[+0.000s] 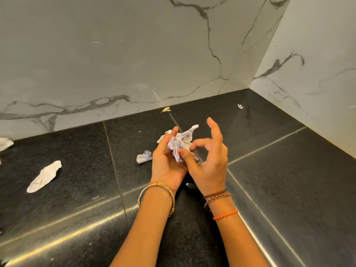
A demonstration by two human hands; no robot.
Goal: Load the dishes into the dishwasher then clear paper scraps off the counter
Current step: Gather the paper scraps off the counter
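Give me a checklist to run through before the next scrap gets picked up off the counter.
1. Crumpled paper wad secure: ok, left hand cups it and right hand pinches it.
2. Nearest scrap reachable: ok, just left of the left hand.
3. Long white scrap not yet collected: not ok.
4. Small bit by the far corner not yet collected: not ok.
5. A hand free: not ok, both hold the wad.
6. Bin location: cannot tell, none in view.

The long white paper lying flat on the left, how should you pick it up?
Pinch the long white scrap across its narrow middle, coming from above. It lies flat on the black counter, so fingertips must slide under an edge. Both hands are busy with the crumpled wad.
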